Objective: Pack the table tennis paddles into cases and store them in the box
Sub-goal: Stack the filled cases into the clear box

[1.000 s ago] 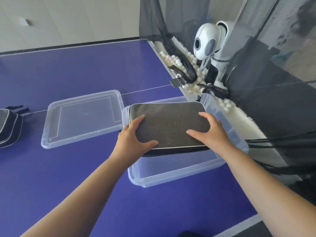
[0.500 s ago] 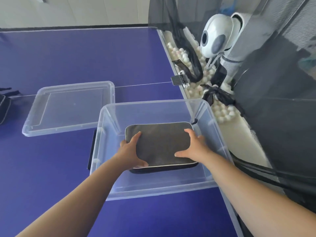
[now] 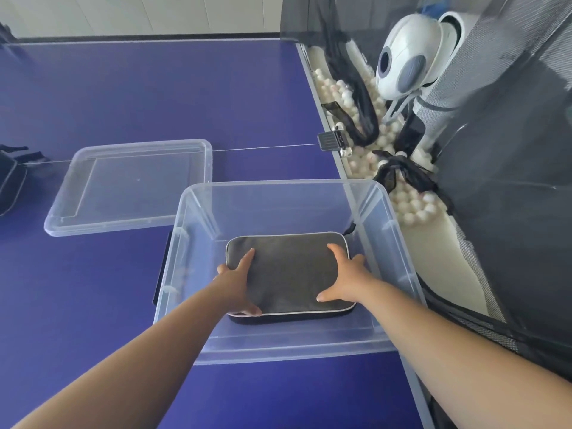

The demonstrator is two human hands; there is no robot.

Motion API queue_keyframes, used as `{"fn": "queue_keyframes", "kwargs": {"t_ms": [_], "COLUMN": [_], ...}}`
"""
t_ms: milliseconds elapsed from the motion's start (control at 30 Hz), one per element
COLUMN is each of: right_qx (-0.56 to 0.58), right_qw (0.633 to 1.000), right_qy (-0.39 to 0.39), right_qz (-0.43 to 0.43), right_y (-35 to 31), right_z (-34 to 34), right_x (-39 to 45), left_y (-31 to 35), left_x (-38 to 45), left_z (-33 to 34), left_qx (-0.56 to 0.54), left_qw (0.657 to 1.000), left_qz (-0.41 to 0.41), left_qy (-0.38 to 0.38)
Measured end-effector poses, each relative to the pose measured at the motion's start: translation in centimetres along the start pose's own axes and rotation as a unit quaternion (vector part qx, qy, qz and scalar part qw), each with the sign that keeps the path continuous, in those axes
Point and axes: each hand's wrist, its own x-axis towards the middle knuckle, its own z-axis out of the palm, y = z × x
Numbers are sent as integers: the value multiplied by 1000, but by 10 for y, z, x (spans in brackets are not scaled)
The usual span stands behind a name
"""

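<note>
Hidden or cut off: a second dark case (image 3: 9,181) is cropped by the left frame edge; the undersides of both hands and the fingers below the grey case cannot be seen; whether that case rests on the box floor cannot be told.
Task's thing: grey paddle case (image 3: 289,272), rectangular with rounded corners, felt-like top, pale piping, dark underside; it lies flat, low inside the clear plastic box (image 3: 393,212).
Left hand (image 3: 238,281): grips the case's left edge; thumb and forefinger spread on top.
Right hand (image 3: 343,278): grips the right edge; thumb and forefinger apart on top.
Surroundings: clear lid (image 3: 130,184) just beside the box's far-left corner; blue table (image 3: 154,88); white ball machine (image 3: 405,57) above white balls (image 3: 414,209).
Room: open gaps between case and box walls; the box sits at the table's right edge.
</note>
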Motion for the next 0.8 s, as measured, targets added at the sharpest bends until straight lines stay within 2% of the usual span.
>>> {"fn": "queue_keyframes", "kwargs": {"t_ms": [100, 200, 300, 433, 633, 800], "right_qx": [-41, -108, -141, -129, -126, -132], "right_qw": [999, 994, 989, 991, 990, 984], "right_qy": [-6, 32, 27, 7, 53, 115], "right_qz": [11, -5, -38, -48, -36, -29], "right_y": [-7, -18, -28, -39, -54, -81], "right_z": [0, 0, 3, 13, 20, 22], "right_x": [-3, -7, -15, -33, -68, -103], "left_y": [9, 25, 37, 42, 24, -5], "left_x": [-7, -13, -20, -31, -62, -99], "left_z": [3, 7, 13, 18, 1, -24], "left_qx": [94, 164, 168, 152, 118, 116], "left_qw": [995, 985, 984, 986, 985, 965], "left_qz": [-33, 3, 53, 66, 90, 150], "left_qy": [23, 56, 41, 22, 93, 182]}}
